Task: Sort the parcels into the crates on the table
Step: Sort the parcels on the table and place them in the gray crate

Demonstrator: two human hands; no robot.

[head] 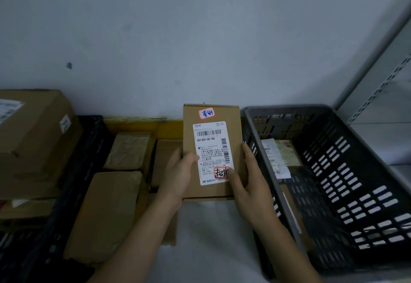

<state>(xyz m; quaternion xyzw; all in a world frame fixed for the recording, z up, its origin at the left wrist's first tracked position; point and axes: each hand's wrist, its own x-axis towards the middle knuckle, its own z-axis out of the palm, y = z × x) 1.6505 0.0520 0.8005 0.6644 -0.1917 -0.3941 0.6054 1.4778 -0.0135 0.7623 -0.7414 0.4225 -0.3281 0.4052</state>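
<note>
The parcel (212, 149), label up, is held above the table between the crates: the left hand (178, 172) grips its left edge and the right hand (249, 178) its right, thumb on the label. A grey crate (367, 247) holding parcels stands at the right; a black crate (66, 193) with boxes stands left.

Held parcel (212, 149), frame centre: matt brown cardboard, smooth, with a white paper shipping label (212, 152) of slight sheen and two small paper stickers. Grey crate (333, 171), right: moulded plastic, slotted walls, dull finish. Black crate (73, 171), left: dark plastic lattice, matt. Big box (37, 140), upper left of the stack: plain corrugated card, matt, paper labels. Parcels lower centre-left (106, 213): brown card wrapped in clear tape, wrinkled, faintly glossy. Wall (178, 38): painted, matt, scuffed. Shelf upright (378, 87), right edge: grey painted metal, perforated.
</note>
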